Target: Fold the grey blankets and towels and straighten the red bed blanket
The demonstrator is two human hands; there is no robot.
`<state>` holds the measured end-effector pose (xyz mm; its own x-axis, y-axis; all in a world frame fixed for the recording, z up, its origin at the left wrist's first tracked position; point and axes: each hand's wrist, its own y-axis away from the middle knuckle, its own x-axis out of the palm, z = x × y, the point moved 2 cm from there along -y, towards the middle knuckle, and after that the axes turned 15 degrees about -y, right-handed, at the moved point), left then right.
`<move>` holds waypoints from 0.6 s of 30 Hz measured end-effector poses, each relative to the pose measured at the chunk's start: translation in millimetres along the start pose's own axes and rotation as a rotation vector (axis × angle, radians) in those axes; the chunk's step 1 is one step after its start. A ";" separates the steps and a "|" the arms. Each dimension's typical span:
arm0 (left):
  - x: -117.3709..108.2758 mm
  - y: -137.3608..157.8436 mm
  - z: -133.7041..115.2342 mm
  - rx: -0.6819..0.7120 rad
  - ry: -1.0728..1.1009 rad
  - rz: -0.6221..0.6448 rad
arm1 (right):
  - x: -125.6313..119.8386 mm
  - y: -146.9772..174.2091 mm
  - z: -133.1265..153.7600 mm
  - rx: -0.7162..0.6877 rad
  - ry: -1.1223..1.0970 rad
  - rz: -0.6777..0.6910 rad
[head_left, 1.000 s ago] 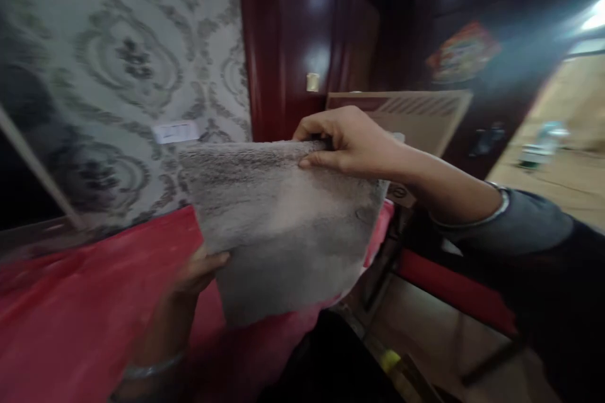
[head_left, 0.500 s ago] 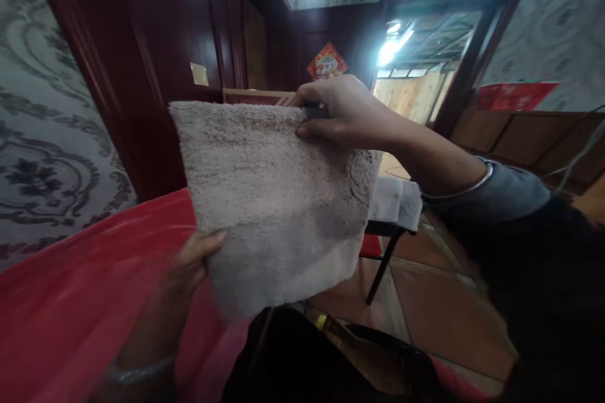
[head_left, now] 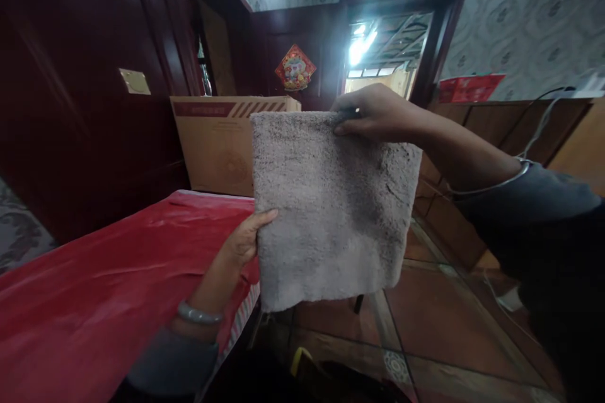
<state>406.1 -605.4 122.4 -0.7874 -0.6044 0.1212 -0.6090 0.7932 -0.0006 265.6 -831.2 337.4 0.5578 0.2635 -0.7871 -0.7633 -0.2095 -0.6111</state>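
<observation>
Grey cloth (head_left: 316, 220) shifted rightward in view; your right hand (head_left: 378, 112) grips its top edge, left hand (head_left: 244, 240) its left side

- To my left, a wrinkled red cover (head_left: 142, 245).
- Past its far end, I see a cardboard box (head_left: 215, 160).
- Ahead of me, a diamond-shaped decoration (head_left: 295, 68).
- To my right, a red container (head_left: 472, 88) on a wooden cabinet (head_left: 501, 118).

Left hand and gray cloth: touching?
Touching. The head view shows the left hand pinching the gray cloth at its side edge, thumb lying over the front.
</observation>
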 end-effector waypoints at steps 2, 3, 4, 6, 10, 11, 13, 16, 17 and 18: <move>8.0 -33.8 -4.2 0.001 -0.009 0.015 | -5.2 -9.3 -34.0 0.039 0.043 0.008; 12.0 -52.7 -7.9 0.007 -0.008 0.019 | -6.2 -16.7 -52.1 0.067 0.070 0.020; 16.2 -72.9 -12.4 0.012 0.000 0.018 | -5.7 -25.1 -70.7 0.099 0.100 0.027; 25.5 -115.4 -21.7 0.001 0.021 -0.015 | 0.8 -39.6 -108.4 0.188 0.172 -0.001; 42.7 -188.3 -22.8 -0.117 0.002 -0.155 | 40.1 -21.4 -172.0 0.376 0.303 -0.112; 45.1 -200.2 -18.2 -0.135 -0.006 -0.177 | 54.1 -3.2 -183.2 0.405 0.303 -0.105; 46.1 -215.7 -6.2 -0.145 -0.012 -0.197 | 81.6 46.0 -201.2 0.518 0.236 -0.074; 40.5 -224.8 8.8 -0.137 -0.013 -0.203 | 109.9 127.2 -215.9 0.688 0.196 -0.119; 38.4 -226.2 11.1 -0.126 -0.009 -0.198 | 115.5 150.1 -218.0 0.728 0.171 -0.147; 36.7 -227.5 12.0 -0.114 -0.006 -0.194 | 119.4 169.3 -219.1 0.774 0.134 -0.177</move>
<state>514.6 -808.8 115.0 -0.6577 -0.7464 0.1019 -0.7343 0.6654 0.1342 274.4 -1041.5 121.5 0.6887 0.1057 -0.7173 -0.6416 0.5494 -0.5352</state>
